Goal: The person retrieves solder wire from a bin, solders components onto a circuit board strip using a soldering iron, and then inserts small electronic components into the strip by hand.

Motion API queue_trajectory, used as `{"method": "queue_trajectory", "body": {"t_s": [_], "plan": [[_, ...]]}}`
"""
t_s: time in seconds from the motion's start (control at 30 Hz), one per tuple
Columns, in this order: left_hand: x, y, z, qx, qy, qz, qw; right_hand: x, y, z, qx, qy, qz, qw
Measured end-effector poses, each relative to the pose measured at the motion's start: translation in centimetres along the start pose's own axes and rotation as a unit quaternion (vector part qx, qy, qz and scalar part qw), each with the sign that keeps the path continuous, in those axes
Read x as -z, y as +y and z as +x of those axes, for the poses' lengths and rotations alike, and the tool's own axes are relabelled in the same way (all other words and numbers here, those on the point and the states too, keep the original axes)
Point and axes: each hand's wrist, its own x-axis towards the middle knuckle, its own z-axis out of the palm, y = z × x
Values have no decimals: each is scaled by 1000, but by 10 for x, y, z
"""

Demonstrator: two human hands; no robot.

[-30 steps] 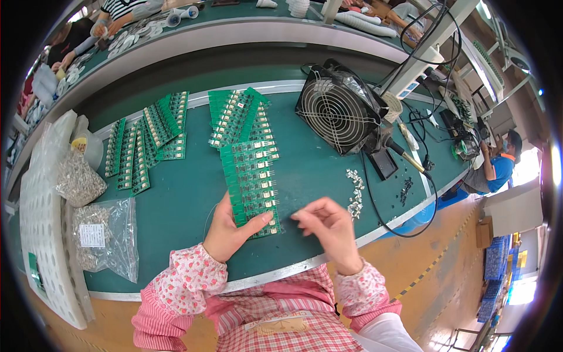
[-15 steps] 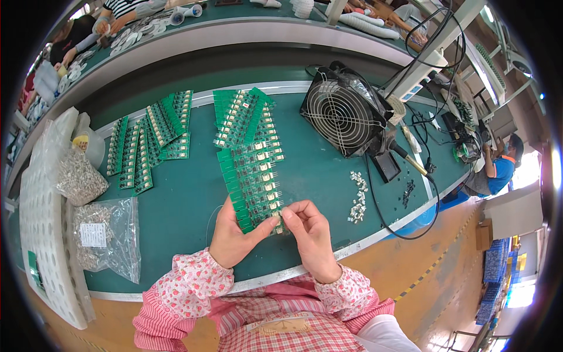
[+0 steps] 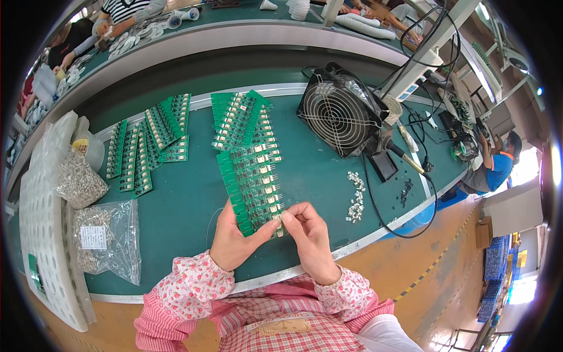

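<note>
My left hand [image 3: 241, 237] grips the near end of a long green circuit board panel [image 3: 249, 182], thumb on top near its right edge. White connectors with pins line that edge, with small dark parts beside them. At the panel's near right corner, my right hand [image 3: 308, 237] is closed in a pinch, thumb and index finger touching the edge by the last connector. Whatever lies between those fingertips is hidden. The panel's far end reaches a stack of similar boards [image 3: 240, 114]. A scattered pile of small white connectors [image 3: 355, 196] lies right of my right hand.
More boards [image 3: 146, 141] lie at the left, near bags of small parts [image 3: 82, 179] and a white foam tray [image 3: 44, 223]. A black fan [image 3: 340, 111], a soldering iron [image 3: 404, 155] with its cable, and black bits [image 3: 405, 192] occupy the right. Other people work beyond.
Both hands keep their places on the panel, with only a slight shift of the right fingertips at its corner. The whole view has moved a little.
</note>
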Motion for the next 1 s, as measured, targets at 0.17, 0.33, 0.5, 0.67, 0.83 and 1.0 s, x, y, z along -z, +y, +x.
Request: {"method": "queue_trajectory", "body": {"t_s": [0.17,0.33,0.5,0.67,0.83,1.0], "plan": [[-1,1,0,1,1,-22,1000,-5,-1,-1,-35,52,35,997],[-1,0,-1,-1,0,-22,1000,-6,2,0,8,39,8,999],[-3,1,-1,-6,5,-1,1000,-10,11,1,66,65,-76,993],[-4,3,-3,-3,19,-28,999,-12,16,0,58,77,-52,994],[-6,3,-6,-1,20,-14,1000,-12,19,-1,56,88,-46,994],[-8,3,-3,17,14,-27,999,-10,17,1,70,103,-37,992]]}}
